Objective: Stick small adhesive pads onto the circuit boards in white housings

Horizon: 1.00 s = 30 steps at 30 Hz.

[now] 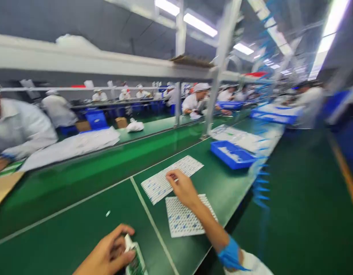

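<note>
At the bottom of the view my left hand [115,250] grips a small white-and-green part [136,261] between thumb and fingers. My right hand [182,187] is over a white sheet of small stickers [159,185], thumb and index finger pinched at its surface; whatever is between them is too small to make out. Under my right forearm lies a second sheet with rows of small marks [180,221]. A tiny white piece [108,213] rests on the green table, up and left of my left hand.
A blue tray [233,154] with white pieces stands at the right table edge, near plastic-wrapped white material [239,137]. A coiled blue hose [262,179] hangs at the right. Across the green belt [79,172], a person in white [21,122] sits at the left; more people work beyond.
</note>
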Motion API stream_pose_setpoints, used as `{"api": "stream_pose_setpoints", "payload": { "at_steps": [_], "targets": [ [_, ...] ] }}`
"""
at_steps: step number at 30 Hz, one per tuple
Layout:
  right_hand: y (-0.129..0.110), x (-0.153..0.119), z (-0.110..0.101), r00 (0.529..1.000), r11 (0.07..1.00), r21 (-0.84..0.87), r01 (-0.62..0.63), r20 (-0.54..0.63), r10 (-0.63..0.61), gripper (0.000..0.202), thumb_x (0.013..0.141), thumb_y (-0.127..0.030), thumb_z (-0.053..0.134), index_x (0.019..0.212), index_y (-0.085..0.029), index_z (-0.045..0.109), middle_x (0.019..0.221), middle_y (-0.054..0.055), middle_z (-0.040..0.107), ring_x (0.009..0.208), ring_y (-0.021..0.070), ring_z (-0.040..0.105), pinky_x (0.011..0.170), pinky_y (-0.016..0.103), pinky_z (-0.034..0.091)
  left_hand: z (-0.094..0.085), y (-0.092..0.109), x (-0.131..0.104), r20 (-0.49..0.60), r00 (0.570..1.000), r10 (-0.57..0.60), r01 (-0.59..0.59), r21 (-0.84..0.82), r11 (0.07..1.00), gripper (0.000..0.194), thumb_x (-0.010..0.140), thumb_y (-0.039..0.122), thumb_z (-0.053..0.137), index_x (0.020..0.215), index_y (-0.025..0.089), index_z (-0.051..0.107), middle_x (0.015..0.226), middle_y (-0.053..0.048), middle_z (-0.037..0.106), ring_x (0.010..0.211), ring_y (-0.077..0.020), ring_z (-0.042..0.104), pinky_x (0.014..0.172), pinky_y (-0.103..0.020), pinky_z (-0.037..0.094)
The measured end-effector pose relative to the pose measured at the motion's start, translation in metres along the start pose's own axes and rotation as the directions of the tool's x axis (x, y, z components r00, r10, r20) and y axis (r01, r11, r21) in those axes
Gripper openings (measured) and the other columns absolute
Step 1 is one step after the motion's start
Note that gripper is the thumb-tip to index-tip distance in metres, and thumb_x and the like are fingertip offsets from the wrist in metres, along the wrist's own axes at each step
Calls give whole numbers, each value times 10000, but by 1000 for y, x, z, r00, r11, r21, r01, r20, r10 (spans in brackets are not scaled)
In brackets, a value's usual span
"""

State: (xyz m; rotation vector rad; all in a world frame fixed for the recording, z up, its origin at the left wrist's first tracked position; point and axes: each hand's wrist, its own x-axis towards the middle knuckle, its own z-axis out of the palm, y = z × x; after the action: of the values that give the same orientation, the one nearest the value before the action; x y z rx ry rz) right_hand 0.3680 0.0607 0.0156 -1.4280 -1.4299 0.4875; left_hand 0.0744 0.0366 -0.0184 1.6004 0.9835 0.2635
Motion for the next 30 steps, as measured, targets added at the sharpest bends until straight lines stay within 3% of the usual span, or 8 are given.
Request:
{"api": "stream_pose_setpoints", "payload": {
  "at_steps": [3,4,7,10,13,16,20,30],
  "targets": [
    [-32,-35,-19,973,1000,8,22,231,-23,78,953,-269,556,920,-227,612,925,12,639,835,177,572,754,311,443,9,21,-15,-84,993,79,-55,260,964,371,914,572,547,1076,238,550,790,25,554,718,-164,534,671,-277,428],
    [-44,-48,-25,947,1000,-6,18,320,-15,109,977,-301,534,927,-243,611,918,0,635,809,170,566,699,297,434,10,25,-17,-109,988,107,-67,319,945,317,932,528,533,1066,242,562,898,2,575,736,-161,539,677,-280,441],
    [-72,-90,-35,804,996,-87,26,594,31,132,1021,-297,451,958,-266,563,927,-19,611,829,154,569,718,278,444,18,22,-25,-195,961,199,-98,432,897,246,989,423,440,1143,279,566,1276,-51,487,859,-164,584,786,-328,503],
    [-80,-121,-25,696,987,-129,93,717,28,123,1015,-212,416,979,-254,526,974,2,589,855,161,565,720,279,447,36,10,-35,-253,912,323,-149,529,836,311,1005,353,415,1307,321,479,1468,-61,350,1176,-221,532,1008,-420,465],
    [-72,-129,-8,650,977,-186,106,756,73,146,1028,-182,376,975,-239,500,992,18,562,869,173,542,738,300,445,54,1,-40,-225,880,418,-184,650,738,616,899,501,620,1418,268,384,1554,-112,291,1370,-321,375,1075,-502,425],
    [-65,-125,6,644,962,-232,144,760,87,170,1043,-173,337,954,-225,472,976,27,535,874,185,510,763,331,436,63,-3,-37,-151,872,466,-209,746,633,830,785,716,646,1390,190,435,1525,-162,384,1385,-382,367,1055,-559,428],
    [-64,-121,19,607,955,-220,197,792,57,162,1041,-145,342,968,-223,464,975,21,526,866,184,491,763,340,419,64,-4,-31,-123,868,481,-209,789,578,833,774,771,599,1329,159,497,1453,-155,499,1379,-366,397,1040,-530,428],
    [-68,-117,27,570,934,-276,229,815,101,166,1030,-135,388,921,-217,482,928,10,541,831,178,495,742,332,409,67,-9,-30,-147,836,529,-222,791,570,846,801,817,493,1309,140,507,1448,-111,513,1386,-314,387,1046,-475,395]
  ]
}}
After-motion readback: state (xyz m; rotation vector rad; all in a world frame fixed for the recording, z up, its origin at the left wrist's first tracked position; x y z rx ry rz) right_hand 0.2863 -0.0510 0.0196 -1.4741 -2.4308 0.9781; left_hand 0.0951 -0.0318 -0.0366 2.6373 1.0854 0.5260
